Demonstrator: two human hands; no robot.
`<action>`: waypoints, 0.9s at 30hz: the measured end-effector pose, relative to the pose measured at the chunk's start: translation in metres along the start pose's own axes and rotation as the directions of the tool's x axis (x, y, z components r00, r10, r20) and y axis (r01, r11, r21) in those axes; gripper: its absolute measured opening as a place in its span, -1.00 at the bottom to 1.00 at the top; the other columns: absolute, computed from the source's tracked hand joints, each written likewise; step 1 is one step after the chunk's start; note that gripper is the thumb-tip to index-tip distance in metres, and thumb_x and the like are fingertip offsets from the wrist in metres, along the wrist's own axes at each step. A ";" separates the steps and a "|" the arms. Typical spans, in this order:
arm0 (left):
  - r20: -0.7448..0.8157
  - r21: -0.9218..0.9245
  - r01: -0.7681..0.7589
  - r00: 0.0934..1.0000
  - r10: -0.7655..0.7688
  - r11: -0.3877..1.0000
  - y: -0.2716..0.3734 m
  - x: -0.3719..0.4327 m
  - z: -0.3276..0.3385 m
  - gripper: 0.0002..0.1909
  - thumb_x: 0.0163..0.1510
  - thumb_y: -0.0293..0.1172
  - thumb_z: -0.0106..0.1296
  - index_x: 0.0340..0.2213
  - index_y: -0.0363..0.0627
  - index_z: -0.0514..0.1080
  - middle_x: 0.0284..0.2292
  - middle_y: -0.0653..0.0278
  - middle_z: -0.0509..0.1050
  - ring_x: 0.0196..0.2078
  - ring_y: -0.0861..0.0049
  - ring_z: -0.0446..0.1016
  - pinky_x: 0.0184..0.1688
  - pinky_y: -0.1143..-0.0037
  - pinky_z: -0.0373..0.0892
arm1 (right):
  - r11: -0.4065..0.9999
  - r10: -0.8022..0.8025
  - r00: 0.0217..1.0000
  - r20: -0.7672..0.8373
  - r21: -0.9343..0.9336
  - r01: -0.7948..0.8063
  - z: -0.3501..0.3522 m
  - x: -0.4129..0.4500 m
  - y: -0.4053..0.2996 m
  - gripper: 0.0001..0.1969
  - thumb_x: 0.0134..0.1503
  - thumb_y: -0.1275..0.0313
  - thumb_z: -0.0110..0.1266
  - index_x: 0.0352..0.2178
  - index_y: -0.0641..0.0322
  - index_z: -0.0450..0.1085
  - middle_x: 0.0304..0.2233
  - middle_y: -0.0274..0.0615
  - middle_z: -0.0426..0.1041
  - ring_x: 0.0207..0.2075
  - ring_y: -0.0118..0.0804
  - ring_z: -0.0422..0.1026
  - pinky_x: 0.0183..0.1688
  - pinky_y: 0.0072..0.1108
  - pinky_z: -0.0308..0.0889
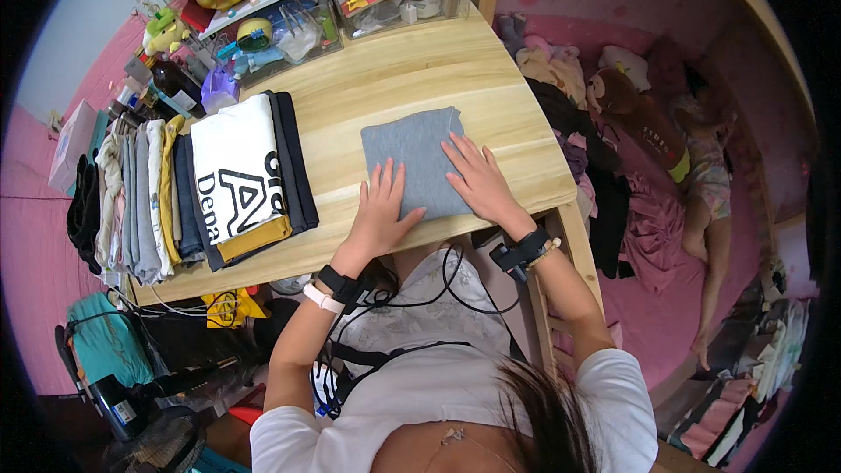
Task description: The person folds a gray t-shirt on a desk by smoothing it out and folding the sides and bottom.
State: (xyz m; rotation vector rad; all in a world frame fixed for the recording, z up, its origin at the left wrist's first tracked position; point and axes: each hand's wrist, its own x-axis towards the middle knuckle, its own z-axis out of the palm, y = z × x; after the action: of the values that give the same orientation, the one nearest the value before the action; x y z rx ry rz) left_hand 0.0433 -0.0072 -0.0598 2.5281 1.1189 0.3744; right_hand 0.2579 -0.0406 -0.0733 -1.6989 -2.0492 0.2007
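Observation:
A folded grey cloth garment [420, 151] lies flat on the wooden table [335, 92], close to its front edge. My left hand [381, 213] rests on its left lower side with the fingers apart. On its right side lies my right hand [478, 180], palm down and fingers spread. Neither hand grips the cloth. To the left sits a stack of folded clothes, topped by a white printed garment [236, 164] with a mustard piece [256, 240] showing at its near end. Beyond that stack, several folded garments [141, 197] stand in an upright row.
Bottles [174, 85] and a purple bag [220, 89] crowd the table's back left. Clear bins [401, 0] stand beneath a shelf at the back. Black cables [453, 276] hang below the front edge. At right, a person [706, 177] lies on a pink bed [637, 315].

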 end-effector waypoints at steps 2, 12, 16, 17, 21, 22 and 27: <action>-0.016 -0.013 0.011 1.000 -0.011 1.000 -0.004 -0.005 0.008 -0.16 -0.04 -0.04 -0.04 0.11 -0.22 -0.14 0.13 -0.11 -0.16 0.19 -0.03 -0.22 0.12 0.08 -0.16 | 1.000 0.009 1.000 0.001 0.006 -0.009 -0.001 0.001 -0.001 -0.50 0.11 0.21 -0.23 0.07 0.13 0.03 0.14 -0.14 -0.04 0.18 -0.16 -0.08 0.13 -0.19 -0.16; 0.028 -0.101 -0.008 1.000 0.011 0.995 0.000 -0.037 -0.017 -0.30 -0.10 -0.31 0.06 0.07 -0.08 0.03 0.13 -0.04 -0.09 0.18 0.07 -0.14 0.14 0.33 -0.02 | 0.958 -0.042 0.999 0.020 0.286 0.035 -0.044 -0.033 0.018 -0.46 -0.10 0.53 -0.09 0.02 0.13 0.14 0.11 -0.01 0.03 0.15 -0.06 -0.02 0.15 -0.38 -0.10; -0.091 -0.039 -0.012 0.996 0.008 0.999 -0.004 -0.036 -0.011 -0.41 -0.08 -0.37 0.04 0.02 -0.07 0.14 0.07 0.07 0.09 0.13 0.16 0.04 0.06 0.39 0.14 | 0.997 -0.073 0.986 0.148 0.026 0.070 -0.036 -0.049 0.000 -0.37 -0.10 0.36 0.04 0.07 0.00 0.06 0.15 -0.25 -0.02 0.18 -0.13 -0.09 0.15 -0.16 -0.22; -0.095 -0.044 -0.009 0.995 0.005 0.999 -0.004 -0.038 -0.011 -0.41 -0.08 -0.37 0.04 0.02 -0.07 0.14 0.07 0.07 0.09 0.13 0.16 0.04 0.06 0.39 0.14 | 0.997 -0.076 0.985 0.153 0.022 0.074 -0.037 -0.050 -0.002 -0.37 -0.10 0.36 0.04 0.07 0.00 0.06 0.15 -0.25 -0.02 0.18 -0.13 -0.09 0.15 -0.16 -0.22; -0.098 -0.050 -0.015 0.995 0.010 0.999 -0.004 -0.047 -0.016 -0.38 -0.12 -0.30 0.08 0.00 -0.09 0.16 0.04 0.10 0.16 0.10 0.21 0.11 0.03 0.41 0.19 | 0.988 -0.150 0.979 0.135 -0.009 0.153 -0.043 -0.052 -0.006 -0.33 -0.13 0.25 0.11 0.05 0.05 0.08 0.13 -0.27 0.02 0.17 -0.11 -0.07 0.16 -0.18 -0.20; -0.096 -0.034 -0.041 0.995 0.037 0.999 -0.005 -0.051 -0.018 -0.37 -0.14 -0.28 0.09 0.00 -0.08 0.16 0.03 0.11 0.17 0.09 0.20 0.12 0.02 0.41 0.20 | 0.983 -0.178 0.970 0.166 -0.013 0.183 -0.044 -0.053 -0.008 -0.33 -0.15 0.27 0.13 0.04 0.08 0.09 0.12 -0.28 0.03 0.17 -0.11 -0.07 0.15 -0.17 -0.18; -0.023 -0.017 -0.168 0.986 0.168 0.986 -0.005 -0.076 -0.035 -0.31 -0.27 -0.42 0.15 -0.02 -0.13 0.19 0.00 0.13 0.21 0.02 0.14 0.18 0.01 0.38 0.21 | 0.958 -0.287 0.931 0.226 0.061 0.281 -0.042 -0.066 -0.011 -0.31 -0.21 0.41 0.17 0.02 0.05 0.10 0.11 -0.27 0.05 0.16 -0.11 -0.06 0.15 -0.18 -0.13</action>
State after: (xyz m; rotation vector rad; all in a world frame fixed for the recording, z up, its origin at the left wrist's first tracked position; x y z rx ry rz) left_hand -0.0228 -0.0537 -0.0379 2.6156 0.9070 0.4540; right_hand 0.2744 -0.1136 -0.0486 -1.3934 -2.4238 0.3448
